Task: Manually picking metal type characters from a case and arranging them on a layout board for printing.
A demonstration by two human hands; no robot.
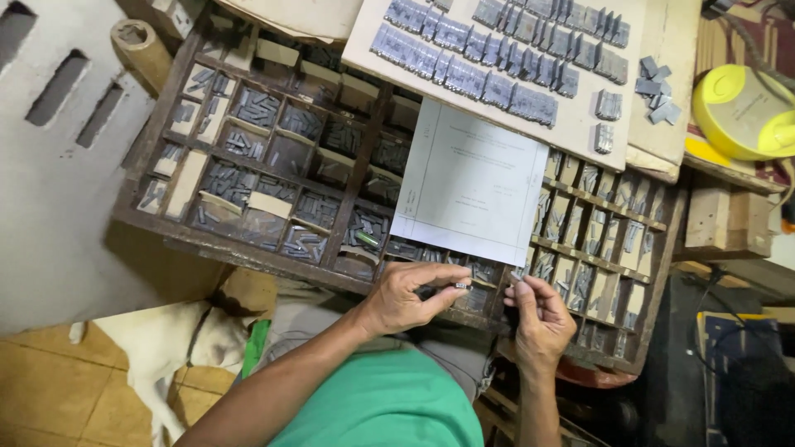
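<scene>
Wooden type case (248,248) fills the bench, a paper sheet (472,186) lying on it. At its near edge the left hand (406,298) pinches a small metal sort (461,285) (likely dense, rigid, slick; best gripped by its flat sides); the right hand (538,314) curls fingertips together beside it.

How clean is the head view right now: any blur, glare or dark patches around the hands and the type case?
Head view: left hand and right hand evenly lit and fairly sharp; the small grey metal piece in the left fingers shows a slight glint; the compartmented dark wooden type case is dim inside; the white printed sheet is bright, its print unreadable; straight edges bow near the frame borders.
</scene>
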